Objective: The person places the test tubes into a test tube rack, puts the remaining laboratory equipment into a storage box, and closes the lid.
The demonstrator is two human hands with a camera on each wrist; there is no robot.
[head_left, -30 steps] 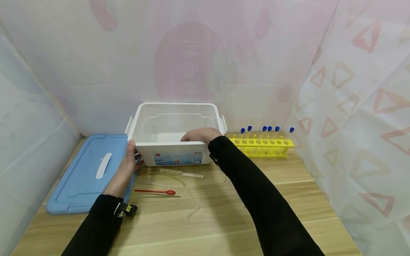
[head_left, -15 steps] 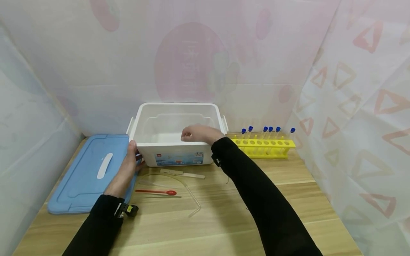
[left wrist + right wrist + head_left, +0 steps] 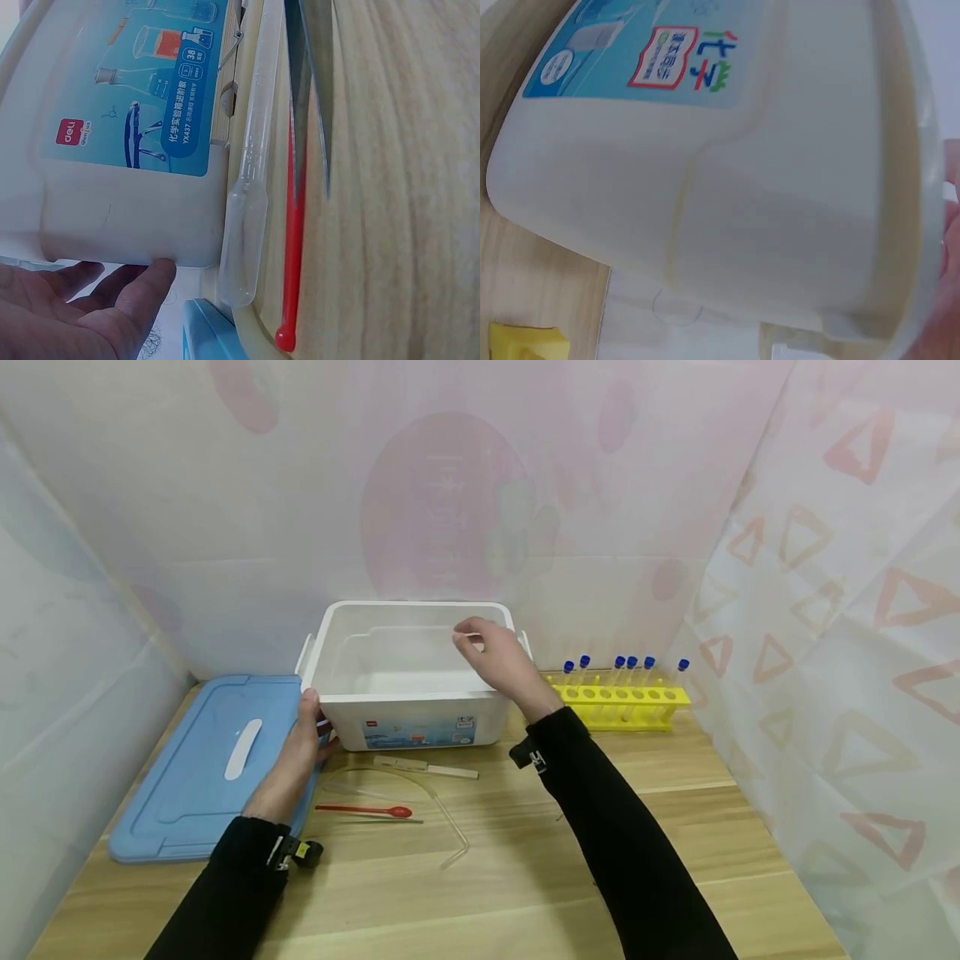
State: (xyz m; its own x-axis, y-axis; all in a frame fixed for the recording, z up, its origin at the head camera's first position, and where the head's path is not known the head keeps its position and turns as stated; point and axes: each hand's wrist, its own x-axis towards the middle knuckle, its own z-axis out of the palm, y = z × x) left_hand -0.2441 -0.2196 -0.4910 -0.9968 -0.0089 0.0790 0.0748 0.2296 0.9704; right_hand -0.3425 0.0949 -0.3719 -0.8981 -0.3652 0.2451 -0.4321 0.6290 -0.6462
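Note:
My left hand (image 3: 300, 747) rests against the left side of a white plastic box (image 3: 416, 700). In the left wrist view its fingertips (image 3: 161, 274) touch the box's side wall. The box stands uncovered, a blue label (image 3: 150, 82) on its front. My right hand (image 3: 498, 664) is raised over the box's right part, fingers loosely bent, with a gap between thumb and forefinger and nothing visible in it. The right wrist view shows only part of that hand (image 3: 945, 300) beyond the rim. Most of the box's floor is hidden by the front wall.
Left lies a blue lid (image 3: 187, 777) with a white handle. Before the box are a wooden test tube clamp (image 3: 405, 764), tubing (image 3: 448, 814), a red spoon (image 3: 397, 811), a dropper (image 3: 244, 240) and tweezers (image 3: 311, 82). At right stands a yellow rack (image 3: 615, 695) with several blue-capped test tubes.
My right hand has risen from low inside the box and moved up and to the right, over its right side. The left hand has stayed against the box.

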